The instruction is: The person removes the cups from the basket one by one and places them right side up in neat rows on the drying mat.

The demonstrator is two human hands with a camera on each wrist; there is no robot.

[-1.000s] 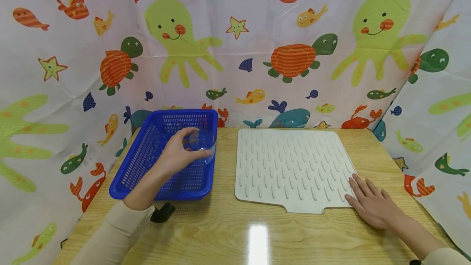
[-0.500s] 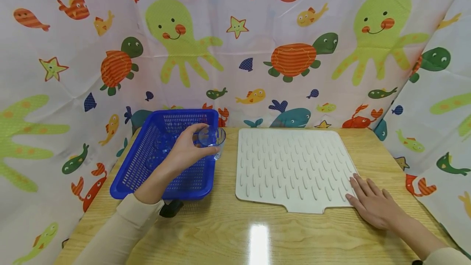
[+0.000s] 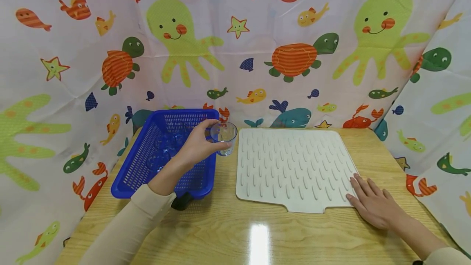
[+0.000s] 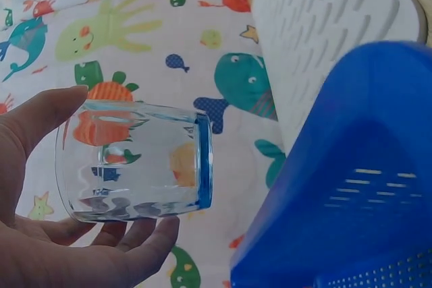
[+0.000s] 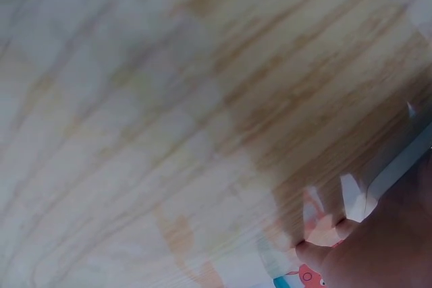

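Observation:
My left hand (image 3: pixel 200 144) grips a clear drinking glass (image 3: pixel 224 136) around its side, thumb on one side and fingers on the other. The glass is upright, over the gap between the blue basket (image 3: pixel 200 193) and the white drying board (image 3: pixel 290 167). In the left wrist view the glass (image 4: pixel 135 163) shows a thick bluish base and nothing inside. Several more clear glasses (image 3: pixel 158 160) lie in the basket, partly behind my left forearm. My right hand (image 3: pixel 373 201) rests flat with straight fingers, its fingertips on the board's right edge.
Both the basket and the board stand on a light wood table (image 3: pixel 220 232). A curtain (image 3: pixel 235 52) printed with sea animals hangs behind and along both sides. The basket's rim rises beside my left wrist.
My left hand has carried the glass to the right, out over the basket's right rim and toward the board. My right hand has stayed in place.

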